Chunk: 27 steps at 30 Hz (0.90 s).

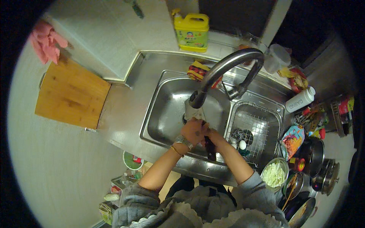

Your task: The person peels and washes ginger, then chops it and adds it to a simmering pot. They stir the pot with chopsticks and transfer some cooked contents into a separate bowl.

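Note:
Over the front of the large sink basin [163,110], both my hands close round a long, dark purple eggplant [210,149]. My left hand [192,133] wraps its upper end, and most of that end is hidden under the fingers. Against the eggplant's side lies my right hand [213,137], its fingers curled and partly covered by the left. The eggplant's lower end slants toward the sink's front rim. Just above the hands, water [195,111] runs from the curved metal faucet [228,70].
A smaller basin [262,117] with a wire rack, a scouring pad [238,133] and a white egg-shaped thing [242,144] adjoins on the right. Beside it stands a bowl of cut cabbage [274,174]. A yellow jug [192,33] stands behind; a wooden board [72,93] leans at left.

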Each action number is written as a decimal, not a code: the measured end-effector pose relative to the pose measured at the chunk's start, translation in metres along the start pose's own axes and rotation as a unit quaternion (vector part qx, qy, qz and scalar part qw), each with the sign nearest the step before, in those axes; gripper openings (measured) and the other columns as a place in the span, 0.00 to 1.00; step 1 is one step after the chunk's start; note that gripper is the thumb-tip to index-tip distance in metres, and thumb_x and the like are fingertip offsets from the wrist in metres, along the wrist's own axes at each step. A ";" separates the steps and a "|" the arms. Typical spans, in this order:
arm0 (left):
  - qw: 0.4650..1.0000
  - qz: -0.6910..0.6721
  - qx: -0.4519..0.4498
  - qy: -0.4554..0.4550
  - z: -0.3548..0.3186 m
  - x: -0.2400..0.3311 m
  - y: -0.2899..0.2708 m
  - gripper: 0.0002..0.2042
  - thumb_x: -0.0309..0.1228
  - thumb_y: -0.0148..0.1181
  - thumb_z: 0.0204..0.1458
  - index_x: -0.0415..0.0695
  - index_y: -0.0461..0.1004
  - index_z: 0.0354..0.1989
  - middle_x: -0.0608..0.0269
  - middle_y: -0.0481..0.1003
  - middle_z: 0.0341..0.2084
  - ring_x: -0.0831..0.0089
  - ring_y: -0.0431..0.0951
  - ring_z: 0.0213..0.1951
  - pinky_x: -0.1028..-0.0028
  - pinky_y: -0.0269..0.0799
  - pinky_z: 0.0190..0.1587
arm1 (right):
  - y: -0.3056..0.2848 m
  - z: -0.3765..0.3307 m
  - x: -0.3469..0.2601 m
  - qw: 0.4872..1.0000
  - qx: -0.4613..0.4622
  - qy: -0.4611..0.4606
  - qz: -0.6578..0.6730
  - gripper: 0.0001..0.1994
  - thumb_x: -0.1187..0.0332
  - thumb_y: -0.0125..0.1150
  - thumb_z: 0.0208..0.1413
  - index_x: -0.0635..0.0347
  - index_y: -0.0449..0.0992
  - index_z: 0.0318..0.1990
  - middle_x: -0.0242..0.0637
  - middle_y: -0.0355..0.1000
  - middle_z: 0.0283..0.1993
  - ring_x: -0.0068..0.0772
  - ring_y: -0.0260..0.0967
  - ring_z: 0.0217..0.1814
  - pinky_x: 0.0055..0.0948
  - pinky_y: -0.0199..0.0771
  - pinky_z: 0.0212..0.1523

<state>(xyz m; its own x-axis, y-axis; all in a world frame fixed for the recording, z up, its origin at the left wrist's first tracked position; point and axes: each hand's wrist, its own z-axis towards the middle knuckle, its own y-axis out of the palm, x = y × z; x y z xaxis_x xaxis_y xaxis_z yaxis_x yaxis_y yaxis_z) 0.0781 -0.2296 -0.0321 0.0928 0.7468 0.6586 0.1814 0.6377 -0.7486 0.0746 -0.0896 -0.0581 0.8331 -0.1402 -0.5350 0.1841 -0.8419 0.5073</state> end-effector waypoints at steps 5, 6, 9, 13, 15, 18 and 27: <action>0.924 -0.277 -0.133 -0.227 0.028 -0.047 0.012 0.16 0.43 0.52 0.50 0.39 0.72 0.31 0.54 0.74 0.22 0.61 0.74 0.22 0.69 0.69 0.26 | 0.017 0.019 -0.012 0.955 0.015 -0.111 -0.276 0.11 0.63 0.54 0.52 0.63 0.70 0.35 0.34 0.68 0.23 0.23 0.64 0.20 0.24 0.66 0.20; 0.950 -0.241 -0.105 -0.170 0.036 -0.053 0.013 0.18 0.44 0.53 0.49 0.38 0.71 0.28 0.56 0.73 0.19 0.64 0.73 0.20 0.69 0.69 0.24 | 0.017 0.018 -0.016 0.930 0.014 -0.136 -0.342 0.12 0.62 0.54 0.52 0.63 0.71 0.35 0.35 0.68 0.24 0.24 0.65 0.20 0.24 0.66 0.20; 0.970 -0.196 -0.077 -0.121 0.053 -0.063 0.006 0.20 0.46 0.55 0.46 0.37 0.70 0.23 0.60 0.71 0.14 0.72 0.71 0.16 0.70 0.67 0.19 | 0.005 0.015 -0.032 0.818 -0.046 -0.286 -0.496 0.13 0.61 0.52 0.54 0.63 0.73 0.33 0.36 0.70 0.25 0.24 0.66 0.22 0.26 0.68 0.22; 0.895 -0.340 -0.082 -0.277 0.044 -0.056 -0.001 0.20 0.48 0.51 0.48 0.40 0.71 0.27 0.65 0.71 0.18 0.75 0.70 0.19 0.73 0.65 0.20 | -0.039 0.026 -0.087 0.928 0.004 -0.193 -0.318 0.18 0.53 0.47 0.56 0.60 0.72 0.32 0.31 0.68 0.24 0.22 0.66 0.26 0.23 0.66 0.26; 0.874 -0.401 -0.080 -0.261 0.033 -0.047 -0.002 0.20 0.49 0.53 0.47 0.41 0.72 0.27 0.66 0.71 0.19 0.76 0.70 0.20 0.73 0.65 0.21 | -0.058 0.042 -0.113 0.915 0.012 -0.258 -0.311 0.19 0.53 0.44 0.57 0.61 0.72 0.33 0.32 0.69 0.27 0.24 0.66 0.29 0.23 0.66 0.27; 0.845 -0.481 -0.076 -0.220 0.020 -0.034 -0.004 0.19 0.48 0.54 0.46 0.41 0.71 0.27 0.67 0.70 0.20 0.76 0.71 0.21 0.73 0.68 0.23 | -0.075 0.075 -0.151 0.771 0.127 -0.354 -0.513 0.20 0.55 0.43 0.56 0.62 0.70 0.44 0.35 0.70 0.34 0.30 0.67 0.32 0.31 0.68 0.33; 0.854 -0.453 -0.091 -0.240 0.008 -0.047 -0.010 0.18 0.44 0.53 0.47 0.38 0.72 0.28 0.60 0.72 0.24 0.73 0.74 0.24 0.71 0.73 0.24 | -0.086 0.069 -0.170 0.931 0.144 -0.260 -0.212 0.29 0.48 0.51 0.52 0.55 0.59 0.56 0.39 0.68 0.44 0.30 0.67 0.41 0.30 0.69 0.39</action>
<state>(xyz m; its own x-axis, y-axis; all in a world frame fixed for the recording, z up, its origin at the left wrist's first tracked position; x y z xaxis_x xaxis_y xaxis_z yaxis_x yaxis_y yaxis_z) 0.0641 -0.2697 -0.0561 -0.5703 -0.0185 0.8213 0.1181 0.9875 0.1043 -0.1191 -0.0291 -0.0577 0.3384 0.0654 -0.9387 0.2288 -0.9734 0.0146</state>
